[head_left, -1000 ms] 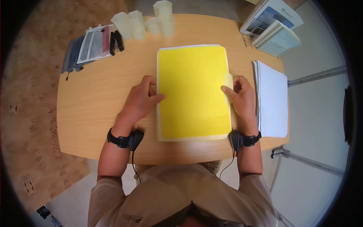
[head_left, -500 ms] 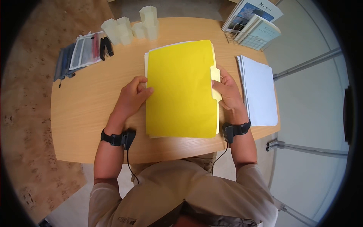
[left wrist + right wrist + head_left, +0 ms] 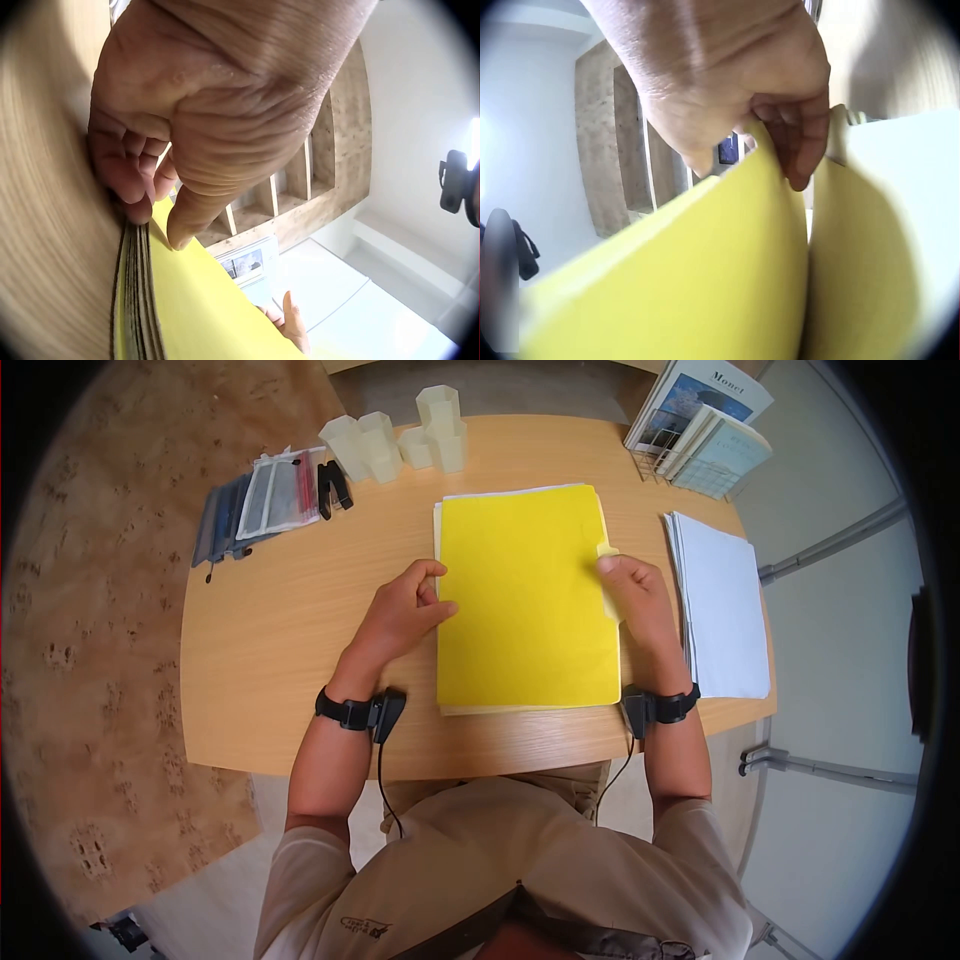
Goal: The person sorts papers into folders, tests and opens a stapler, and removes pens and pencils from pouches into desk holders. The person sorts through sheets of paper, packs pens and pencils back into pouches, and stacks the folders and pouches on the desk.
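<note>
i see yellow folder (image 3: 525, 600) lower than before | right hand (image 3: 645, 605): fingers nearly closed, pinching 3 o'clock edge | left hand (image 3: 395, 622): fingers curled, pinching stack (image 3: 139, 285) at 9 o'clock

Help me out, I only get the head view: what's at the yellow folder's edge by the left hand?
Observer: Several thin layers, their edges packed side by side, with a fingertip of the left hand against their end.
Operator: And is the yellow folder lying shut by the right hand?
Observer: No, the yellow folder bends away from a yellowish sheet, leaving a dark gap that narrows away from the right hand.
</note>
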